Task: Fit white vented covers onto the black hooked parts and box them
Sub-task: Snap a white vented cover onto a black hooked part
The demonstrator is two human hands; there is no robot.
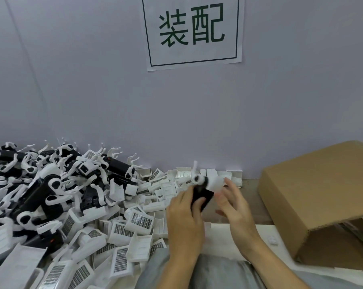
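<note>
From the head camera, the left hand (184,215) is curled around a black hooked part (200,197) and holds it up above the surface (249,192), in front of the person. A white hook (197,174) sticks up from the top of the part. The right hand (235,205) is just beside it, and its fingers (220,200) seem to press a white cover (216,183) onto the top of the part. That bit is blurry, so the grip cannot be told for sure.

On the left lies a big pile of black hooked parts (38,195), with a heap of white vented covers (124,228) in front of it. A brown cardboard box (314,197) sits on the right.

The part looks like light, hard plastic. The thin white hook could likely snap, so the thick black body is the best place to hold. The cover looks stiff and smooth, and is probably best held by its plain sides, not its grille.

A paper sign (193,32) hangs on the wall.
</note>
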